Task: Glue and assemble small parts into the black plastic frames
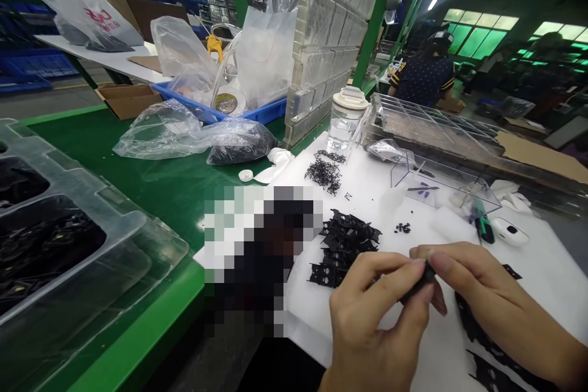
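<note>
The left hand [379, 315] and the right hand [478, 278] were together, the fingertips of both pinched on one small black part [417, 286]. Fingers covered most of it, so its shape could not be told. It was held up over the near half of a white board [441, 355], which lay on a green table [184, 180].

Just beyond the left hand, toward the board's left edge, perforated black brackets [346, 242] lay in a loose heap. Farther off, near the board's far left corner, thin black wire clips [324, 175] were piled up, and a clear jar [344, 125] with a white lid [350, 99] stood just behind them. Tiny black bits [403, 228] were gathered between the brackets and a clear acrylic box [480, 197] by the far edge; purple strips [422, 188] showed through its wall. Toward the right edge, a white oval case [509, 231] sat beside a green-and-black tool [483, 222]. More black pieces [489, 373] lay beneath the right forearm, at the near right of the board.

On the table, a translucent tray [160, 239] of black parts occupied the near left corner. A blue tray [261, 113] near the far edge held plastic bags [269, 52] and a tape roll [228, 102]. A masked patch hid the board's near left corner.
</note>
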The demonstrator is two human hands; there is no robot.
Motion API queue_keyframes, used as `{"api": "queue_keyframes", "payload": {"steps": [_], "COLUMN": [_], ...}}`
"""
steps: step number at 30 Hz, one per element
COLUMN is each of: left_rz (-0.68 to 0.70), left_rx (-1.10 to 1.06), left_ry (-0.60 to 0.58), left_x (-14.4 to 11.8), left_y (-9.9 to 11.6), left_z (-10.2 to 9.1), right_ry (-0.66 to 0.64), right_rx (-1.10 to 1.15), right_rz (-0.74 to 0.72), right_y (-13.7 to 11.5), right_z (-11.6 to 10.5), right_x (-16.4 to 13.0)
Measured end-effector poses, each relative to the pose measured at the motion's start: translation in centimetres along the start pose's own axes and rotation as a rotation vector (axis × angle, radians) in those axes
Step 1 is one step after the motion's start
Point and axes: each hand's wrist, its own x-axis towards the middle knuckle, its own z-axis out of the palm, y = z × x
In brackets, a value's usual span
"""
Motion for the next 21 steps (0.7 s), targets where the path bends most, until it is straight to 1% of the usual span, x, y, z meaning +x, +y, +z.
{"api": "queue_keyframes", "payload": {"steps": [3, 7, 8, 9, 12, 13, 14, 16, 18, 21], "left_rz": [-0.019, -0.016, -0.035, -0.058, -0.135, -0.154, -0.167, -0.19, -0.226, -0.323], "left_rx": [-0.025, -0.049, -0.039, -0.031, -0.034, -0.037, -0.037, -0.029, -0.031, -0.069], "left_ry": [0.026, 0.047, 0.048, 0.047, 0.04, 0.037, 0.034, 0.026, 0.007, -0.023], "left_x": [0.2, 0.3, 0.3, 0.3, 0.3, 0.3, 0.4, 0.5, 0.6, 0.8], "left_y": [0.1, 0.3, 0.4, 0.4, 0.5, 0.5, 0.6, 0.7, 0.9, 0.9], "left_z": [0.0, 0.1, 0.0, 0.0, -0.1, -0.1, -0.1, -0.1, -0.2, -0.3], "right_ry": [-0.052, -0.098, -0.072, -0.008, 0.325, 0.401, 0.429, 0.402, 0.375, 0.418], "right_rx": [0.044, 0.115, 0.132, 0.138, 0.039, -0.028, -0.103, -0.26, -0.375, -0.439], "right_rz": [0.048, 0.035, 0.037, 0.047, 0.135, 0.174, 0.205, 0.201, 0.125, 0.016], "right_y": [-0.6, -0.3, 0.1, 0.5, 1.8, 2.2, 2.5, 3.1, 3.7, 4.4], "right_z": [0.2, -0.5, -0.8, -1.0, -1.7, -1.8, -1.9, -1.8, -1.6, -1.1], "right_x": [0.2, 1.1, 1.5, 2.0, 3.7, 4.3, 4.9, 6.1, 7.2, 8.7]}}
